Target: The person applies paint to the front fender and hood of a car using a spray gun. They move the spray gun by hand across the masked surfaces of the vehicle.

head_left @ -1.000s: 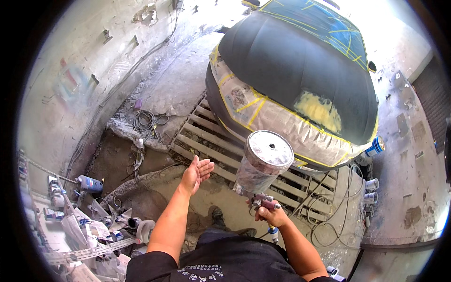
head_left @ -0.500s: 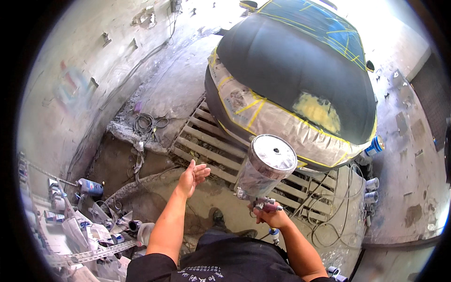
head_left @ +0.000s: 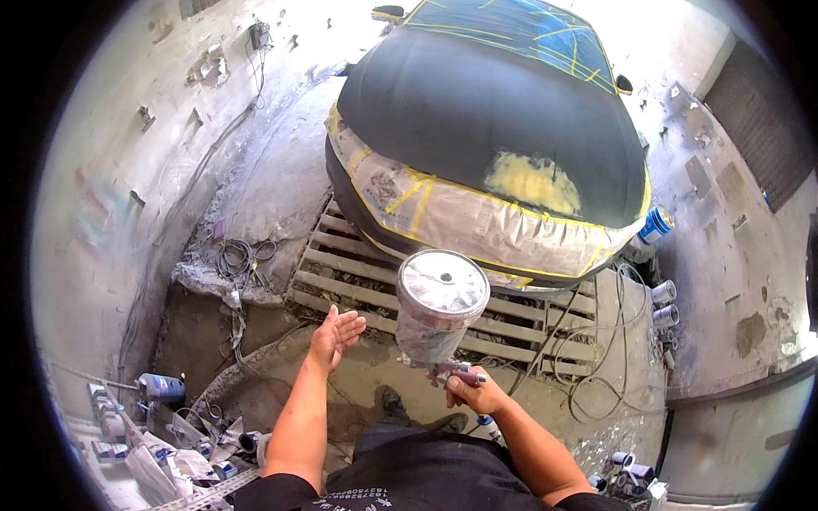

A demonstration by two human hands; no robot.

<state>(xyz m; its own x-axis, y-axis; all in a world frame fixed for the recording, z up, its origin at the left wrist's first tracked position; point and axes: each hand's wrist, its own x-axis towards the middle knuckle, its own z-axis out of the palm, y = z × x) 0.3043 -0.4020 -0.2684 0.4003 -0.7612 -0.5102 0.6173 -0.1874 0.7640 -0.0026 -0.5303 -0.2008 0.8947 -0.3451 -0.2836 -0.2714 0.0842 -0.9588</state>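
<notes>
My right hand (head_left: pixel 480 394) is wrapped round the handle of a paint spray gun (head_left: pixel 452 372). On top of the gun sits a large cup (head_left: pixel 429 337) with a round metallic lid, roughly upright and smeared with paint. My left hand (head_left: pixel 335 338) is held up in the air with its fingers stretched out, holding nothing, to the left of the cup. Beyond both hands stands a car with a dark, matt bonnet (head_left: pixel 460 102) that carries a yellowish patch (head_left: pixel 532 181) near its front edge. Masking paper (head_left: pixel 503 226) and yellow tape cover its front.
Wooden slats (head_left: pixel 349 272) lie on the floor before the car. A hose (head_left: pixel 588 383) loops at the right, near several cans (head_left: pixel 665 317). A cluttered shelf (head_left: pixel 170 464) is at the lower left. Coiled cable (head_left: pixel 239 258) lies by the left wall.
The view has turned, so the car and slats sit further left. The spray gun and cup have moved left, nearer my left hand, and the cup is more upright. My grip is unchanged.
</notes>
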